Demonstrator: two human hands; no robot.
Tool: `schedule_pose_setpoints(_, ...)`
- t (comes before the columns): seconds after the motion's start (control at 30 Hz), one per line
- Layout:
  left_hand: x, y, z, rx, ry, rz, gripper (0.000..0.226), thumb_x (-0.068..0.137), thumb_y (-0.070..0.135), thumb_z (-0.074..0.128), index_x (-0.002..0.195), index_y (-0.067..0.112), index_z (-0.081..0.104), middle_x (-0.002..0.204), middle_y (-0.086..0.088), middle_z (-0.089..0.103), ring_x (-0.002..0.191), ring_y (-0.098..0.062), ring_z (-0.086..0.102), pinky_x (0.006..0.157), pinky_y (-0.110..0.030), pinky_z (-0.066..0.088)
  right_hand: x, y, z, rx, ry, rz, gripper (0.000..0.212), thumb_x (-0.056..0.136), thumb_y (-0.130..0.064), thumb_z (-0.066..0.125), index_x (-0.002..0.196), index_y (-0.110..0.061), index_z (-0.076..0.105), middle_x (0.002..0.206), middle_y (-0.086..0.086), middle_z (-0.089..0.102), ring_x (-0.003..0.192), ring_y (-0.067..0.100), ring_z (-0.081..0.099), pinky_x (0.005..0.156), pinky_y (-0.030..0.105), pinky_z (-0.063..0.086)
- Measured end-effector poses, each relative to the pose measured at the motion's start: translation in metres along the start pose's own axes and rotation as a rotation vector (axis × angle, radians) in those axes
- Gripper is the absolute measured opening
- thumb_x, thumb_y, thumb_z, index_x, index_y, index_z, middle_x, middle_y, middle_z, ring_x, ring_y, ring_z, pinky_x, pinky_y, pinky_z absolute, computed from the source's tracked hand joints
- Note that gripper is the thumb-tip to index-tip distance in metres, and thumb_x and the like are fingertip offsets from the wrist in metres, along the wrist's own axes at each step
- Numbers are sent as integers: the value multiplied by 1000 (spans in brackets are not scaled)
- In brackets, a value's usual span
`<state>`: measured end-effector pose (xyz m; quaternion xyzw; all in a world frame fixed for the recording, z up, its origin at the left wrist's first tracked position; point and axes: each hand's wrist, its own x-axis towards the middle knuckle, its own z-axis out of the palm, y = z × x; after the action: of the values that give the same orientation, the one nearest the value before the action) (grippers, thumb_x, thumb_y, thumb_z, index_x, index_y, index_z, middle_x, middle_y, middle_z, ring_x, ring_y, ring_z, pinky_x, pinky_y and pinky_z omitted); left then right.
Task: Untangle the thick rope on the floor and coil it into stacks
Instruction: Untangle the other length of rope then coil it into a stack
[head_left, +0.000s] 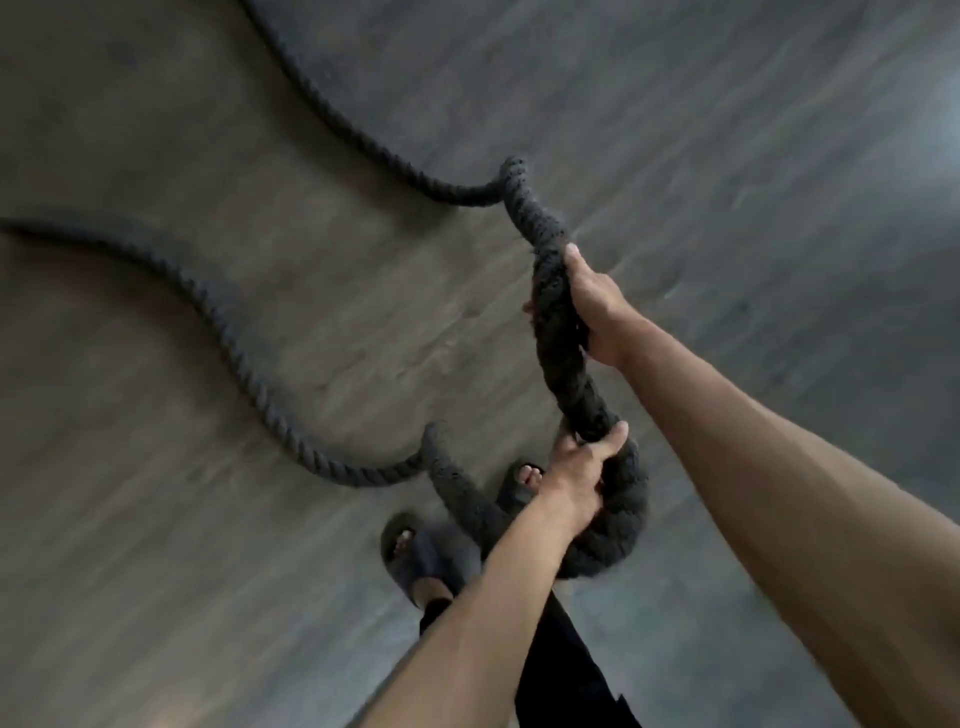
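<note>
Above the grey wood-grain floor (727, 156), a thick dark rope (569, 387) is held raised in both hands. The right hand (592, 306) grips the upper stretch, fingers wrapped round it. The left hand (579, 480) grips lower down, fingers and thumb curled round the rope where it bends into a hanging loop. Two further lengths trail across the floor toward the top and the left edge. Feet in dark slippers (415, 558) stand beneath the loop

One rope (563, 374), two hands (574, 478) (597, 306), two sandals (415, 564) (511, 491)
</note>
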<state>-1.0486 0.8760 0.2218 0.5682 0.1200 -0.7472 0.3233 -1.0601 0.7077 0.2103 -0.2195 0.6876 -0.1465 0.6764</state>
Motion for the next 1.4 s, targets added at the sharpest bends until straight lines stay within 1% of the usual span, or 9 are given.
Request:
schedule_pose_setpoints(0.1, 21, 34, 6, 91, 202, 233, 49, 66, 20, 89, 104, 32, 60, 111, -8, 70, 104, -31, 67, 92, -45, 54, 0, 10, -11, -317, 261, -155, 42, 100, -45, 47, 91, -9, 67, 89, 10, 66, 85, 27, 62, 77, 33, 45)
schedule_pose_setpoints(0.27, 45, 131, 15, 259, 457, 569, 49, 64, 26, 85, 102, 26, 55, 105, -11, 69, 95, -28, 68, 88, -42, 55, -35, 52, -29, -262, 660, -160, 29, 96, -12, 45, 117, -4, 63, 120, 19, 66, 116, 34, 58, 91, 32, 40)
schedule_pose_setpoints(0.4, 42, 192, 21, 212, 606, 673, 61, 81, 17, 78, 132, 6, 47, 127, -15, 60, 113, -29, 61, 89, -23, 42, -58, 116, 12, -5, 447, -114, 32, 104, -41, 39, 117, -15, 52, 112, 14, 68, 98, 28, 64, 90, 43, 50)
schedule_pose_setpoints(0.57, 43, 212, 7, 196, 685, 651, 71, 85, 23, 74, 142, 8, 35, 135, -17, 54, 120, -32, 56, 94, -28, 41, -90, 147, 97, 29, -41, -31, 90, 79, -76, 53, 147, -21, 34, 127, 2, 57, 111, 14, 59, 102, 40, 50)
schedule_pose_setpoints(0.73, 43, 229, -14, 193, 713, 667, 65, 86, 20, 73, 139, 10, 37, 132, -16, 55, 116, -32, 58, 90, -27, 44, -90, 139, 134, 53, -231, -84, 89, 72, -59, 74, 133, -1, 45, 111, 23, 59, 93, 8, 62, 77, 35, 58)
schedule_pose_setpoints(0.9, 42, 237, -19, 167, 680, 627, 60, 85, 18, 73, 133, 10, 39, 128, -16, 56, 112, -33, 60, 87, -30, 46, -80, 113, 163, -1, -58, -249, 85, 55, -60, 57, 111, 3, 63, 107, 8, 69, 94, 8, 59, 80, 29, 49)
schedule_pose_setpoints(1.07, 43, 276, -18, 195, 592, 604, 60, 76, 13, 79, 123, 5, 43, 114, -11, 54, 98, -30, 61, 78, -50, 59, -71, 88, 148, 365, 191, -140, 33, 90, -50, 66, 93, -17, 66, 87, -5, 74, 80, 0, 67, 74, 10, 51)
schedule_pose_setpoints(1.27, 57, 291, -53, 471, 748, 597, 75, 43, 43, 75, 105, 9, 52, 108, -15, 65, 88, -29, 70, 67, -46, 61, -37, 14, 23, 515, 611, -152, 60, 87, -59, 66, 86, 0, 59, 60, 20, 65, 39, 26, 60, 43, 34, 51)
schedule_pose_setpoints(1.4, 49, 261, -58, 380, 602, 429, 54, 69, 38, 74, 107, 4, 55, 94, -16, 70, 63, -27, 71, 44, -28, 52, -32, -49, -26, 247, 524, -373, 56, 84, -56, 71, 74, -3, 54, 58, 25, 59, 38, 31, 58, 39, 39, 51)
